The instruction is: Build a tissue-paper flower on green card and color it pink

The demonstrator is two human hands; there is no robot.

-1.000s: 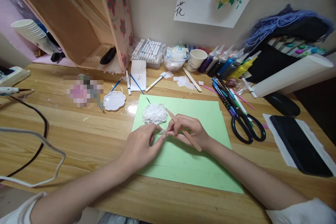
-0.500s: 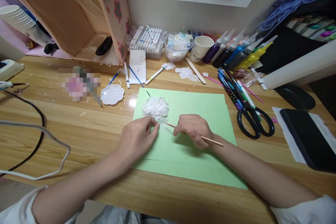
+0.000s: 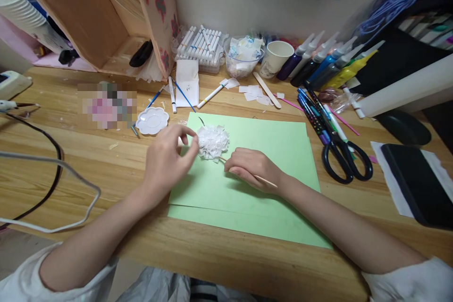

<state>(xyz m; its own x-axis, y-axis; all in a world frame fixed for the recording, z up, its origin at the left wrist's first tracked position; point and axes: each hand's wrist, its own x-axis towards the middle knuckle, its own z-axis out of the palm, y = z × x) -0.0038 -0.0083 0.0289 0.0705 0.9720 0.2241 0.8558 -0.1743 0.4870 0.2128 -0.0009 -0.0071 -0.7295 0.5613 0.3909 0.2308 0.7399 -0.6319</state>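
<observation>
My right hand (image 3: 253, 169) is closed around a thin wooden stick (image 3: 266, 181). The stick's tip meets the lower right edge of a ruffled clump of white paper pieces (image 3: 213, 141), which lies on light green paper (image 3: 269, 144). At the clump's left edge, my left hand (image 3: 170, 153) is raised with thumb and forefinger tips brought together. Whether a small scrap is between them cannot be made out. A short dark stroke shows on the green paper just above the clump.
Black-handled scissors (image 3: 347, 163) and pens lie to the right, near a black phone (image 3: 419, 184). A white palette (image 3: 153, 120) is at left. Behind are paper scraps (image 3: 255, 92), a marker box (image 3: 201, 47), a paper cup (image 3: 276, 56) and paint bottles (image 3: 318, 63). Cables cross the left side.
My left hand has lifted and moved left from the clump's lower edge to its left side. The stick has shifted up toward the clump. The pale scrap below the clump now sits against its edge.
</observation>
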